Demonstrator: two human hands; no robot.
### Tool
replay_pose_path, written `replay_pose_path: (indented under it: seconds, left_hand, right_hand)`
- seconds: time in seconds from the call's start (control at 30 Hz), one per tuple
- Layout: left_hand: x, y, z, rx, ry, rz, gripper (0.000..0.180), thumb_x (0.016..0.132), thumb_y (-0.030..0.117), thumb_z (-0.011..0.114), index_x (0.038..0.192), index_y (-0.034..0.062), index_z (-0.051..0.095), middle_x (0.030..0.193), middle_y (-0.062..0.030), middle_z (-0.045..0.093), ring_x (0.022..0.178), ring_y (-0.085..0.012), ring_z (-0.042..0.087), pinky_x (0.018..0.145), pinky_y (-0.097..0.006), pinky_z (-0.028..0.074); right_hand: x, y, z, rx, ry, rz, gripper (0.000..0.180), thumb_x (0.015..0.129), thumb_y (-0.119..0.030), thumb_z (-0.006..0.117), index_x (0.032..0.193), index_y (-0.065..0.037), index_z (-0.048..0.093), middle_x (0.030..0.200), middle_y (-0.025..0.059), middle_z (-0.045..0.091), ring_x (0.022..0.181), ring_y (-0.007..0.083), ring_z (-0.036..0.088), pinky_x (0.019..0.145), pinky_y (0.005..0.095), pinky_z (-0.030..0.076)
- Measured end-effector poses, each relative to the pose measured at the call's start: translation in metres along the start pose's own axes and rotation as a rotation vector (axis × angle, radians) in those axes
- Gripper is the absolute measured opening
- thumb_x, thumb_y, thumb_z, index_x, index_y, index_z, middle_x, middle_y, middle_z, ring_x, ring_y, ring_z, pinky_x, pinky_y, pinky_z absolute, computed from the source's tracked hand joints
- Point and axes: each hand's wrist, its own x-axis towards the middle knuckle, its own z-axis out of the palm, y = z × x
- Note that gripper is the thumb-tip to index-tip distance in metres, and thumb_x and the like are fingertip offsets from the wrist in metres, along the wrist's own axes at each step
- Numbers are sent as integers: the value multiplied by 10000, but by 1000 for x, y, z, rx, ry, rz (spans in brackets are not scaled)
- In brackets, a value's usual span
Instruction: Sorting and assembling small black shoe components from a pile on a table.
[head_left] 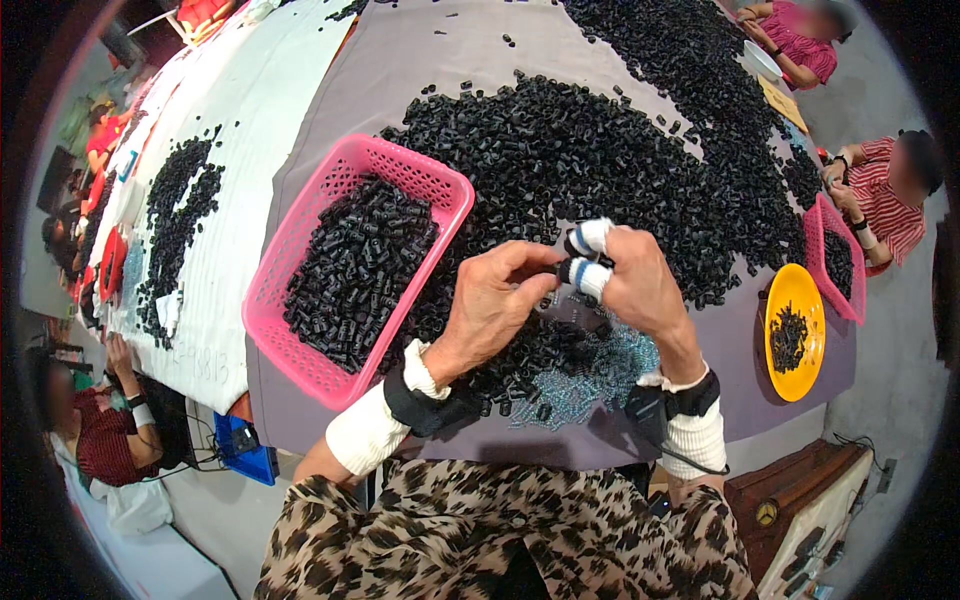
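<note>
My left hand [497,300] and my right hand [640,280] meet over the near part of a big heap of small black plastic parts [560,150]. Thumb and forefinger of the left hand pinch a small black plastic part [562,270]. On the right, the thumb and forefinger wear white finger covers with blue stripes and close on the same part from the other side. The fingers hide most of it. Just below the hands lies a pile of small clear bluish pieces [590,375], perhaps springs, too small to tell.
Left of my hands stands a pink plastic basket [280,290] filled with black parts. A yellow plate [813,345] and a second pink basket [848,295] sit at the right edge. Several people work around the tables, including a person in a striped shirt [893,205].
</note>
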Motion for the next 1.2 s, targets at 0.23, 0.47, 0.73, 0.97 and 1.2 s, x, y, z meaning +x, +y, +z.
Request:
replay_pose_path:
  seconds: [0.23, 0.47, 0.73, 0.97, 1.2]
  left_hand:
    - [-6, 2, -20, -108, 30, -50, 192, 839, 0, 655, 1031, -4, 649, 892, -38, 672, 788, -77, 617, 717, -215, 497]
    - [-5, -9, -34, -308, 69, -167, 194, 827, 49, 690, 1005, -13, 642, 891, -57, 679, 778, -117, 644, 738, -242, 518]
    - [-6, -19, -36, -397, 82, -194, 189, 832, 38, 686, 1007, -11, 635, 892, -71, 674, 776, -133, 647, 731, -274, 538]
    - [-3, -21, -29, -516, 98, -359, 207, 860, 57, 660, 1042, -6, 584, 890, -85, 674, 754, -138, 645, 717, -280, 539]
    - [-2, -19, -30, -526, 116, -375, 185, 857, 63, 667, 1013, 1, 587, 855, -80, 668, 740, -142, 641, 698, -261, 525]
  right_hand:
    - [20, -3, 5, 417, -209, 285, 168, 758, -119, 656, 864, 11, 644, 703, 58, 636, 642, 129, 579, 596, 306, 461]
    - [4, 61, 41, -144, -76, -9, 175, 699, 0, 586, 869, 11, 630, 765, 203, 615, 716, 368, 606, 636, 419, 478]
    - [-2, 82, 61, -517, -125, -300, 192, 686, -24, 652, 869, -33, 594, 850, 126, 604, 856, 299, 560, 748, 400, 390]
    - [8, 77, 46, -333, -164, -99, 141, 714, -7, 610, 851, 3, 578, 773, 172, 563, 779, 354, 535, 742, 415, 396]
    - [-4, 81, 49, -428, -184, -169, 166, 681, 8, 614, 841, -35, 610, 787, 120, 581, 801, 300, 537, 742, 400, 385]
